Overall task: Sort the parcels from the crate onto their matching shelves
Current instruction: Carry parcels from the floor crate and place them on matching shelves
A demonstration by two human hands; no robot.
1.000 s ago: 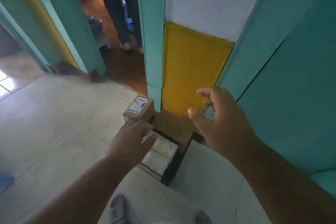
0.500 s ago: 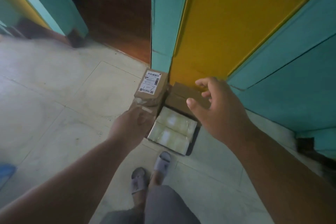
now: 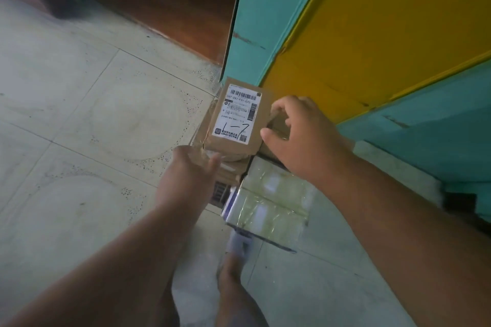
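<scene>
Right now your left hand (image 3: pixel 190 167) grips the near end of a brown cardboard parcel (image 3: pixel 239 117), fingers curled under its taped edge and the thumb lying along the front. Its white shipping label (image 3: pixel 237 117) faces up, with a barcode and a handwritten "1-7". Your right hand (image 3: pixel 300 138) sits at the parcel's right edge, thumb and curled fingers touching that side; whether they actually pinch it, you cannot tell. Below and just right of the parcel lies a second parcel wrapped in shiny clear tape (image 3: pixel 271 199), inside a dark crate (image 3: pixel 220 191) whose slatted wall shows beside your left wrist. Another brown box (image 3: pixel 279 125) peeks out under your right fingers. The parcel's far end almost meets the teal post (image 3: pixel 255 16), and a yellow panel (image 3: pixel 372 29) with teal boards (image 3: pixel 430 127) closes off the right side. Open room lies to your left, over the pale tiled floor (image 3: pixel 93 114), and beyond it a dark red floor (image 3: pixel 172 0). Your sandalled foot (image 3: pixel 239 244) stands just beside the crate's near edge.
</scene>
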